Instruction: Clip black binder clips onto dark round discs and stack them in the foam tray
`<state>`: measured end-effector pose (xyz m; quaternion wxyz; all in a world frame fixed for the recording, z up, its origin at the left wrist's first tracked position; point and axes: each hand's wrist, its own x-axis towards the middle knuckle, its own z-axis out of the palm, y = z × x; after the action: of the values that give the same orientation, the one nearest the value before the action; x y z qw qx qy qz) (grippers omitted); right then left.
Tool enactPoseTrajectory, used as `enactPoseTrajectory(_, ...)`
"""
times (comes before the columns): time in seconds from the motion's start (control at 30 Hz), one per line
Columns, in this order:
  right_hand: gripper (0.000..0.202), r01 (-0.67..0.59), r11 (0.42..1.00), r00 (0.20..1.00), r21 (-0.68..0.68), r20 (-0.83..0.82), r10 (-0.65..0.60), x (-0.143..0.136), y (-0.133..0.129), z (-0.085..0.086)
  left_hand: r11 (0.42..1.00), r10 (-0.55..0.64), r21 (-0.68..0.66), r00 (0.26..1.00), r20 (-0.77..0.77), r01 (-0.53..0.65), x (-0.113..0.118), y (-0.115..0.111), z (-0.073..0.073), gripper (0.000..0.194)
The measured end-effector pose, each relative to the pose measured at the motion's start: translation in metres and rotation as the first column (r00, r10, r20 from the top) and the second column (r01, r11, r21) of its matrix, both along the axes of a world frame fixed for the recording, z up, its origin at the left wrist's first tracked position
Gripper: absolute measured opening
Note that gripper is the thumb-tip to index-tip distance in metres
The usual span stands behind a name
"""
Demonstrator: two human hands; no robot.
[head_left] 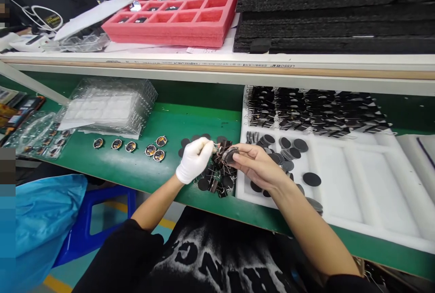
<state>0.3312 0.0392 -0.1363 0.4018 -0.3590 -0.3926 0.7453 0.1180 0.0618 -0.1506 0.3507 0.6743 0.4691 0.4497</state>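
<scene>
My left hand (194,159), in a white glove, is closed with its fingertips pinching the wire handle of a black binder clip (224,145). Bare, my right hand (260,166) grips a round dark disc-shaped piece (231,155) between thumb and fingers, right up against that clip. Whether the clip bites on the piece cannot be made out. Below both hands lies a heap of loose binder clips (222,180) mixed with black discs (204,184) on the green table. More black discs (311,179) are scattered over a white foam tray (343,184) at the right.
Rows of binder clips (312,107) fill the tray's back part. Several round watch-like pieces (131,146) lie left, before stacked clear plastic trays (112,105). A shelf edge (217,69) crosses above, carrying a pink foam tray (170,35) and black foam sheets (333,12).
</scene>
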Motion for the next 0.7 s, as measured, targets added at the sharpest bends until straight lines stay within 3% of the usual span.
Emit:
enactPoseTrajectory(0.07, 0.03, -0.008, 0.998, 0.999, 0.057, 0.054, 0.005, 0.002, 0.0, 0.001, 0.988, -0.133, 0.044, 0.968, -0.212, 0.145, -0.005, -0.002, 0.014, 0.037)
enactPoseTrajectory(0.13, 0.026, -0.042, 0.993, 0.993, 0.107, 0.113, 0.029, 0.006, 0.0, 0.004, 0.964, -0.252, -0.011, 0.897, -0.364, 0.266, -0.009, -0.003, 0.025, 0.036)
enactPoseTrajectory(0.2, 0.025, -0.079, 0.988, 0.985, 0.132, 0.163, 0.057, 0.01, -0.001, 0.008, 0.952, -0.294, -0.057, 0.842, -0.452, 0.301, -0.009, -0.004, 0.033, 0.043)
enactPoseTrajectory(0.37, 0.024, -0.107, 0.972, 0.966, 0.211, 0.254, 0.051, 0.016, -0.001, 0.019, 0.971, -0.237, -0.118, 0.817, -0.526, 0.207, -0.001, -0.008, 0.043, 0.043)
enactPoseTrajectory(0.53, 0.024, -0.028, 0.958, 0.924, 0.284, 0.373, -0.083, 0.035, 0.004, 0.025, 0.943, -0.316, -0.265, 0.797, -0.514, 0.203, -0.006, -0.011, 0.054, 0.032)
enactPoseTrajectory(0.63, 0.03, -0.071, 0.947, 0.868, 0.312, 0.488, -0.096, 0.043, 0.014, 0.028, 0.938, -0.33, -0.282, 0.761, -0.558, 0.2, -0.023, 0.008, 0.053, 0.031)
enactPoseTrajectory(0.7, 0.034, -0.075, 0.949, 0.848, 0.305, 0.521, -0.1, 0.042, 0.027, 0.029, 0.948, -0.291, -0.291, 0.735, -0.613, 0.133, -0.037, 0.036, 0.047, 0.038)
